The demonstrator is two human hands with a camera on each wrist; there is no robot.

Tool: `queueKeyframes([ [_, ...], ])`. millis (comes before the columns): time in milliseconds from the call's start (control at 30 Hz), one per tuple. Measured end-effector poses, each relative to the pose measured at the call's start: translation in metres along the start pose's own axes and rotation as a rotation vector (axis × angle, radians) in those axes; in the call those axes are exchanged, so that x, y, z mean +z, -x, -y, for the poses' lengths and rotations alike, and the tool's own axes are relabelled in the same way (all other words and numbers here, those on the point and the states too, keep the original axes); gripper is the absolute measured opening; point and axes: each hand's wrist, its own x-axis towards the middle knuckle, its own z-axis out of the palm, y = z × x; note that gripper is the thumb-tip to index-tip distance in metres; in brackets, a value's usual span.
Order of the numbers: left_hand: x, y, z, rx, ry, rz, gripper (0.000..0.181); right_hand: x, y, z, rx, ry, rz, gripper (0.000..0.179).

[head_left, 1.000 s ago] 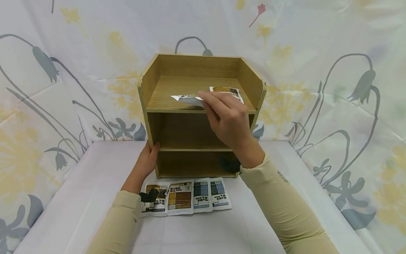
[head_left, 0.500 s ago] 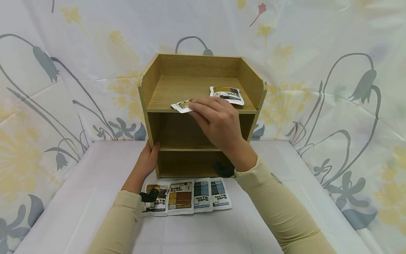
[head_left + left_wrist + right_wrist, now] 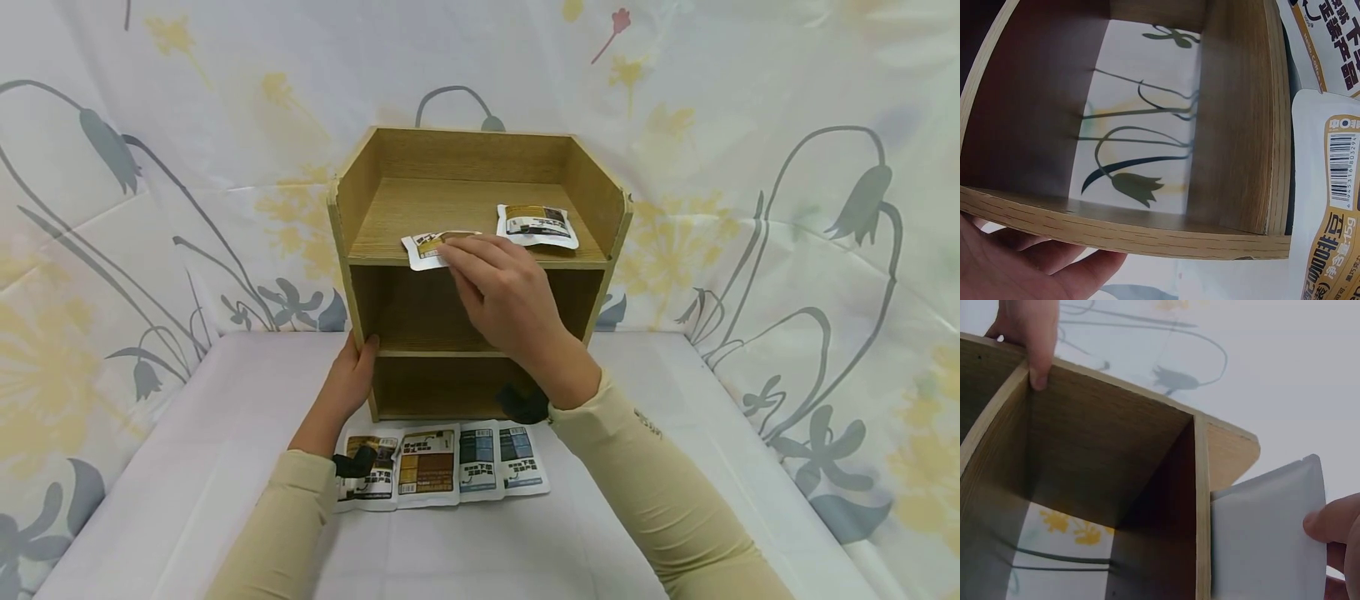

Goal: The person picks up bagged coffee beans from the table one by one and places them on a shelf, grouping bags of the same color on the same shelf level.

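Observation:
A wooden shelf unit stands on the white-covered table. My left hand grips its left side panel, thumb at the front edge by the middle compartment and fingers outside. My right hand pinches a white pouch with a gold-and-brown label at the top shelf's front edge. The pouch's plain white back faces the right wrist view, with the thumb on it; the palm hides part of its front in the head view. A second white pouch with a brown label lies on the top shelf's right side.
Several flat pouches lie in an overlapping row before the unit, some with brown labels, some with blue. The middle compartment and bottom compartment open toward me. A flowered cloth hangs behind.
My right hand has moved left and slightly down, turning the pouch from nearly edge-on until its label shows at the shelf's front edge. The left hand stays on the side panel.

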Motion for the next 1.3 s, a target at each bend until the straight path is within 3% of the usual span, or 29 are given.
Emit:
queueKeyframes([
  [867,0.001,-0.002,0.001,-0.015,-0.001,-0.006,0.069,0.016,-0.009,0.001,0.043,0.001,0.091,0.024],
  [1300,0.001,-0.001,0.004,-0.007,0.003,-0.006,0.069,0.029,-0.014,-0.003,0.053,0.009,0.082,0.021],
])
